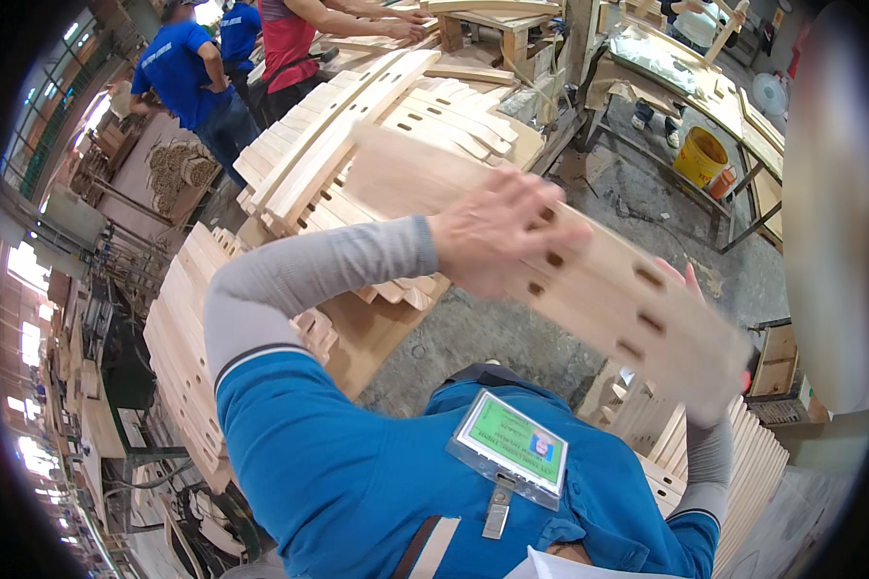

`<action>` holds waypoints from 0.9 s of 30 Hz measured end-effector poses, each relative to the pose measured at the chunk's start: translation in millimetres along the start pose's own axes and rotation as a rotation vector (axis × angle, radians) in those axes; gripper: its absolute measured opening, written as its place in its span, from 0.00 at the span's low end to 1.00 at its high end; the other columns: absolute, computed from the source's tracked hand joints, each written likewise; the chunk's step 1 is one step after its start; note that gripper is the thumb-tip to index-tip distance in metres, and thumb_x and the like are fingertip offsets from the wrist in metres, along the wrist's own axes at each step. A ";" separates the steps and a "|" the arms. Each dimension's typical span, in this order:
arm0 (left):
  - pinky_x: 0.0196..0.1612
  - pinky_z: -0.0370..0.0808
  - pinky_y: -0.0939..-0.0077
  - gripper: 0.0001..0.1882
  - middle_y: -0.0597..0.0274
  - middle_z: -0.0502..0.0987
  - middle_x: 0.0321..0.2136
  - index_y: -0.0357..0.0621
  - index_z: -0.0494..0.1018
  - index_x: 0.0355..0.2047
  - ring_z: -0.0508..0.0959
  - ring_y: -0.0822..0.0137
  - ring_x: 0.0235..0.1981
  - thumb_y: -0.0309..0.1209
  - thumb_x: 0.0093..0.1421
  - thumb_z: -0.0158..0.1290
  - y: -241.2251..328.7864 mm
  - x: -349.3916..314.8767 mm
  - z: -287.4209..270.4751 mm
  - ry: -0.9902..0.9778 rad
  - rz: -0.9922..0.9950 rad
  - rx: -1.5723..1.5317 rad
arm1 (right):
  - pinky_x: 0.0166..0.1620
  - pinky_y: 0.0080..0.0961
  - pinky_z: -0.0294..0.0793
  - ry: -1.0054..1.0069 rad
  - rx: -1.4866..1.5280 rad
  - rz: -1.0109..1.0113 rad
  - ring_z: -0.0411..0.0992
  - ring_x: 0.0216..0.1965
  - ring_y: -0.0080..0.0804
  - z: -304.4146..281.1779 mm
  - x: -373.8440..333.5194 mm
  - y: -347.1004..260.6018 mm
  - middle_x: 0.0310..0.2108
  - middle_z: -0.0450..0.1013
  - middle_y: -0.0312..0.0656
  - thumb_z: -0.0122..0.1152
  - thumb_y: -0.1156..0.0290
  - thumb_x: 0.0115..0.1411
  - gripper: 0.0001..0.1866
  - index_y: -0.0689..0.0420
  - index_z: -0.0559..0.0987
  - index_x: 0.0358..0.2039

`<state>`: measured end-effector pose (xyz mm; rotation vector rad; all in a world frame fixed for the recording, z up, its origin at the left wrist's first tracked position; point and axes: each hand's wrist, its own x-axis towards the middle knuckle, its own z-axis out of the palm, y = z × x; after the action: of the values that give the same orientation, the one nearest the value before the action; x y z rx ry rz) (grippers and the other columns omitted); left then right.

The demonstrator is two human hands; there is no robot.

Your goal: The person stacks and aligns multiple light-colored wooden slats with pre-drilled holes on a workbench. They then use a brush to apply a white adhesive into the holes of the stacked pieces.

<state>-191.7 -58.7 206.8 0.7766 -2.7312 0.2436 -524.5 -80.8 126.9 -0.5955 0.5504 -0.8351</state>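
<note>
"Wood in your hands, is it?"

"Yes, a pale board [589, 291] with dark oval slots, slanting in front of me. It is up off the floor [425, 352], under my left fingers and in front of my right palm. Blur keeps me from saying whether it is one piece or a few together."

"How are your fingers set?"

"My left hand [497, 227] lies across the board's face, fingers close to some slots; they are smeared, so I cannot tell whether they clamp it. My right hand [692, 280] is clamped on the board nearer its other end, mostly hidden behind it, a few fingers showing past the far edge."

"What is around them?"

"Beyond my left fingers, a pile of slotted wooden pieces [454, 127]; farther to their left, a row of planks [183, 333]. Below my right fingers, some slats [751, 463]. Nearer me than either hand, a green badge [515, 446] on my blue shirt [357, 473]. Well past my right fingers, a yellow bucket [697, 159]."

"Anyone about?"

"A co-worker in blue [176, 72], well beyond my left fingers, and another in red [288, 41]."
</note>
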 end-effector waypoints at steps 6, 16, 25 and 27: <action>0.50 0.58 0.55 0.52 0.38 0.61 0.44 0.44 0.52 0.58 0.63 0.45 0.46 0.45 0.32 0.59 -89.6 -25.5 -0.4 -0.072 -0.818 0.039 | 0.44 0.30 0.72 0.353 0.006 -0.069 0.68 0.43 0.33 -90.4 -10.2 12.7 0.49 0.64 0.44 0.43 0.52 0.61 0.25 0.57 0.63 0.53; 0.52 0.59 0.52 0.55 0.36 0.62 0.49 0.42 0.50 0.59 0.62 0.45 0.52 0.54 0.34 0.57 -214.7 -104.1 36.7 -0.277 -1.512 0.058 | 0.40 0.27 0.73 0.601 0.181 -0.101 0.69 0.39 0.30 -122.1 -23.8 61.4 0.45 0.67 0.42 0.45 0.54 0.61 0.24 0.57 0.63 0.51; 0.55 0.50 0.43 0.50 0.42 0.55 0.56 0.53 0.53 0.60 0.51 0.39 0.58 0.55 0.36 0.56 -219.4 -141.8 72.1 -0.258 -1.217 0.338 | 0.45 0.29 0.70 0.638 0.251 -0.057 0.68 0.43 0.32 -126.2 -28.3 91.6 0.47 0.66 0.43 0.44 0.55 0.61 0.24 0.58 0.63 0.52; 0.60 0.47 0.60 0.50 0.42 0.50 0.58 0.46 0.48 0.61 0.49 0.51 0.61 0.46 0.39 0.58 -221.8 -131.4 73.0 -0.082 -1.116 -0.402 | 0.48 0.31 0.68 0.682 0.271 -0.100 0.67 0.45 0.33 -135.0 -51.6 109.9 0.49 0.65 0.45 0.44 0.56 0.61 0.24 0.58 0.63 0.52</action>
<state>17.1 -198.5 113.9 1.9722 -1.8809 -0.5548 -585.4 -16.6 -31.7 -0.0728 1.0093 -1.1911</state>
